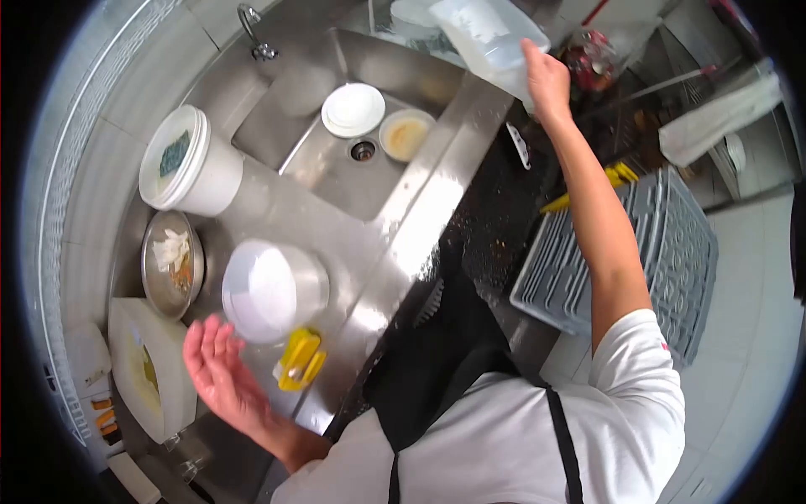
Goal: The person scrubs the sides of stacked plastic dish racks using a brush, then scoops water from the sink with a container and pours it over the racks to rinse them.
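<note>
At the upper right, my right hand [550,84] grips the edge of a clear plastic container [502,42], which is tilted over the far end of the counter. My left hand [222,374] is raised, palm up with loosely curled fingers, and holds nothing. Nearest to it on the steel counter [336,223] are a translucent white tub [273,290] and a yellow item [300,359] whose kind I cannot make out. A steel bowl [172,265] with food scraps and crumpled white material sits beyond the tub.
The sink [336,181] holds stacked white plates [353,109] and a bowl with yellowish residue [406,134] near the drain. A lidded white bucket [193,164] stands behind, under the wall. A faucet [256,38] rises at the back. Grey dish racks [625,244] lean at the right.
</note>
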`<state>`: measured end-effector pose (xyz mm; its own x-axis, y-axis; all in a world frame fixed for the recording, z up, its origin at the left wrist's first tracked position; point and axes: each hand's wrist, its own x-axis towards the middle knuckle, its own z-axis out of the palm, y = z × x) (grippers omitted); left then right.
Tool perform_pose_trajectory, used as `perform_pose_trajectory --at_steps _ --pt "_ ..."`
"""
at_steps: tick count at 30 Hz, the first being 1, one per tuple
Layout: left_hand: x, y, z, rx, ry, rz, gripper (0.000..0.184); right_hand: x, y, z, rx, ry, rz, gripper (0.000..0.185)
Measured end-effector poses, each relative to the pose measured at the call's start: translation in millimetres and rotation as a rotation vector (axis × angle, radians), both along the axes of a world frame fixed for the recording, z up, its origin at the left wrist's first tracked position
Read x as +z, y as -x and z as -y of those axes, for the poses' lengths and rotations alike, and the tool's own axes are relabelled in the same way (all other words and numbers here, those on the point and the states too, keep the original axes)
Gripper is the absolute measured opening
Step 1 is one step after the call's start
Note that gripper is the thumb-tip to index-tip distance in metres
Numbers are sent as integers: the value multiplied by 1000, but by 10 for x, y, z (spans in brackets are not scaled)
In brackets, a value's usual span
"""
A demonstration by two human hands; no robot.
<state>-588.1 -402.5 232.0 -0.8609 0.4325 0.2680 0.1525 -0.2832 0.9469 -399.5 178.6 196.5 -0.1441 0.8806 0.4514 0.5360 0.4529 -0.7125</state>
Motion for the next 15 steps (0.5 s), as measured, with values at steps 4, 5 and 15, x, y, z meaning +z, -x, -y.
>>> perform_pose_trajectory --at_steps 4,5,15 --pt "113 19 -283 277 173 -52 56 -385 1104 -1214 17 30 244 75" --pt "108 57 -345 330 282 -101 50 -620 1351 -1513 -16 -27 379 73" --pt "415 -111 -1955 511 554 -279 27 -2590 2422 -2995 571 20 814 38"
